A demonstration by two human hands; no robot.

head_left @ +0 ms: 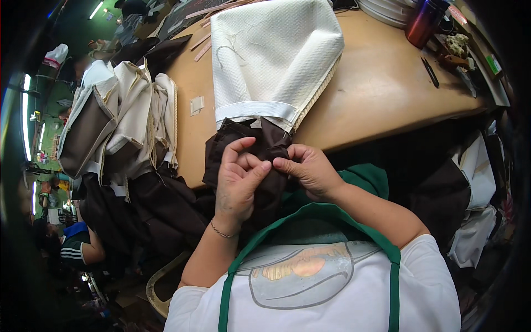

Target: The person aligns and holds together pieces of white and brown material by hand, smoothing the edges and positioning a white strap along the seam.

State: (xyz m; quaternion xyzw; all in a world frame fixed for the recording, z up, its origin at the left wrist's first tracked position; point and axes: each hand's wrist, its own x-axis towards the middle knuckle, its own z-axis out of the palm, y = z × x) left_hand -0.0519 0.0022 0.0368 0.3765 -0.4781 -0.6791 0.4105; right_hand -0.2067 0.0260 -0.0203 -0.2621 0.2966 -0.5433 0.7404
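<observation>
- The left hand point(239, 180) and right hand point(310, 169) meet at the middle of the view, both pinching the dark brown fabric point(243, 145) that hangs over the near edge of the tan wooden surface point(381, 83)
- Left fingers point(235, 150) are curled, thumb and forefinger nipping a fold of the brown cloth; right fingers point(283, 164) are clenched on the same fold, thumb tips almost touching
- The brown cloth joins a white band at the end of a cream quilted cover point(274, 52) lying at 12 o'clock on the surface
- Judged from this, the step in hand is working a small detail at the brown end of the piece, perhaps picking at a seam or thread; what exactly sits between the fingertips cannot be told
- The next move seems to call for a fine, steady pinch and a short pull, with the cloth held taut
- At 9 o'clock a pile of brown and cream sewn pieces point(119, 122) lies at the surface's edge; at 1 o'clock stands a dark red bottle point(425, 22)
</observation>
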